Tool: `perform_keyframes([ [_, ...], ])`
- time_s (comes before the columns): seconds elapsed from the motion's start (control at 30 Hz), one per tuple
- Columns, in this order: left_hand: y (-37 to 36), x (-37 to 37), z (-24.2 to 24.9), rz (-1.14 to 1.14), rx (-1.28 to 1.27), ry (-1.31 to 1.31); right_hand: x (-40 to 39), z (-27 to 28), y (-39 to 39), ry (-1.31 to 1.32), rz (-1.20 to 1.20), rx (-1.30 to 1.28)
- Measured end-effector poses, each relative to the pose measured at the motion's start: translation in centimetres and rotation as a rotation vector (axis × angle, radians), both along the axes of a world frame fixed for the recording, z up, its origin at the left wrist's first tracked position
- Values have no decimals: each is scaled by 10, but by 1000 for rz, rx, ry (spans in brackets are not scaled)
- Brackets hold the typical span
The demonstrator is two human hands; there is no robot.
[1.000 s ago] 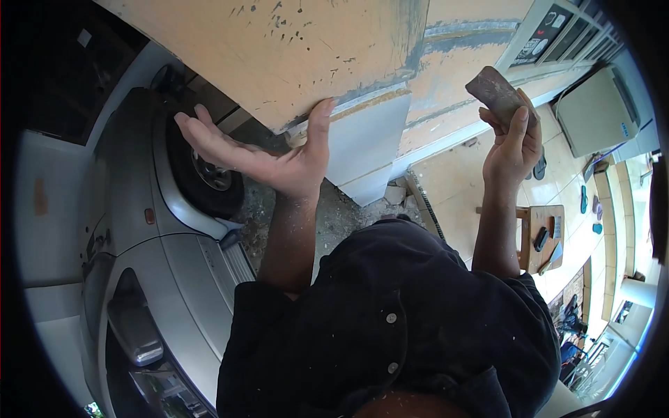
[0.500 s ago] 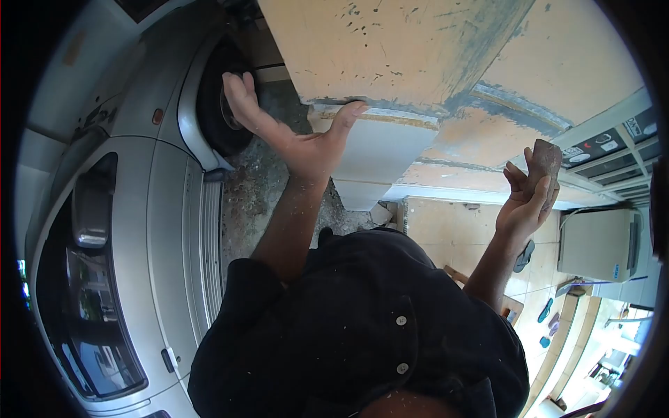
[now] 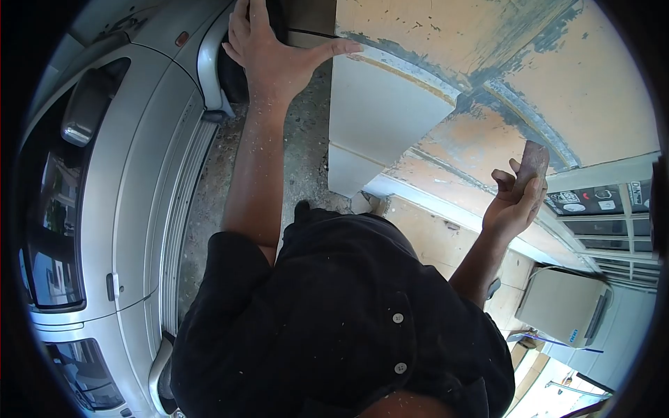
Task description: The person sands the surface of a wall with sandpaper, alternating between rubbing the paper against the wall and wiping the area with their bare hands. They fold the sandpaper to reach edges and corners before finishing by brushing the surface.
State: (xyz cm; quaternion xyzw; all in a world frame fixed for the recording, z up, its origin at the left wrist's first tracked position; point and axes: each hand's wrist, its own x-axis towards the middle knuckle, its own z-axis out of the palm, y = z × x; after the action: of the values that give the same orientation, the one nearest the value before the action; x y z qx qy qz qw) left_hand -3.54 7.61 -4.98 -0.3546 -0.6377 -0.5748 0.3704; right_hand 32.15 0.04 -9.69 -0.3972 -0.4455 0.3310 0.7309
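My left hand point(image 3: 273, 61) is raised with its fingers apart and holds nothing. Its thumb reaches to the corner edge of the patched, peach-coloured wall point(image 3: 411, 31), right at a pale strip point(image 3: 408, 70) along that edge. In my right hand point(image 3: 511, 212) is a brown block point(image 3: 535, 160), worn-looking like a sanding block, gripped between thumb and fingers. It stands upright in front of the wall, overlapping a grey-smeared area in this view. Pale specks dot my left forearm and the dark shirt.
A silver vehicle point(image 3: 139, 188) stands close on the left, its side step point(image 3: 185, 209) beside rough concrete floor point(image 3: 306, 125). At right are a barred window point(image 3: 606, 209) with stickers and a beige box-shaped appliance point(image 3: 561, 303). Tiled floor point(image 3: 425, 233) lies below the wall.
My left hand has moved up, its arm stretched further out along the wall edge. The view has turned, and the right hand with the block sits slightly further left.
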Motion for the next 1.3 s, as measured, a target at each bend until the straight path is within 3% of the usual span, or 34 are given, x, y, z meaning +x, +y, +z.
perform_keyframes([
  [0.07, -33, -26, 8, -351, -298, -22, -4, 2, -1, -32, 27, 32],
  [0.17, -40, -44, -5, -497, -186, 111, -19, 5, -1, -55, 79, 117],
  [0.2, -36, -45, -12, -503, -181, 118, -24, 6, 3, -214, -4, 188],
  [0.27, -31, -42, -25, -892, -25, -134, -31, 5, 4, -425, -110, 244],
  [0.37, -29, -12, -37, -785, -41, 85, -25, 0, 0, -493, 2, 169],
  [0.47, -24, 10, -24, -819, -34, 107, -31, 1, -3, -447, 110, 116],
  [0.53, -23, 4, -14, -892, -77, 20, -38, 2, -3, -389, 7, 163],
  [0.6, -23, -19, 3, -927, -298, -348, -33, 2, -1, -403, 24, 172],
  [0.63, -32, -31, 12, -672, -398, -242, -30, 2, -1, -415, 48, 175],
  [0.67, -31, -43, 9, -678, -399, -241, -29, 2, -1, -416, 42, 174],
  [0.73, -25, -65, 1, -476, -117, -120, -27, 4, -1, -362, 9, 169],
  [0.8, -29, -61, 1, -580, -155, -114, -26, 2, 2, -358, -36, 155],
  [0.87, -34, -28, 6, -799, -271, 80, -29, 0, 6, -355, -74, 136],
  [0.93, -32, -2, 17, -916, -344, 11, -35, -1, 10, -475, -164, 221],
  [1.0, -38, 41, 39, -649, -407, -493, -47, 5, 7, -470, -182, 244],
  [1.03, -30, 18, 28, -667, -413, -482, -50, 6, 6, -498, -219, 291],
  [1.1, -6, -59, -4, -1119, -550, -520, -54, 4, 2, -522, -286, 328],
  [1.13, -7, -76, -2, -1140, -565, -506, -54, 2, -1, -490, -309, 292],
  [1.23, -2, -90, 9, -1167, -505, -480, -63, -1, -1, -437, -375, 238],
  [1.3, -1, -76, 8, -1346, -77, -230, -74, 2, -9, -396, -371, 216],
])
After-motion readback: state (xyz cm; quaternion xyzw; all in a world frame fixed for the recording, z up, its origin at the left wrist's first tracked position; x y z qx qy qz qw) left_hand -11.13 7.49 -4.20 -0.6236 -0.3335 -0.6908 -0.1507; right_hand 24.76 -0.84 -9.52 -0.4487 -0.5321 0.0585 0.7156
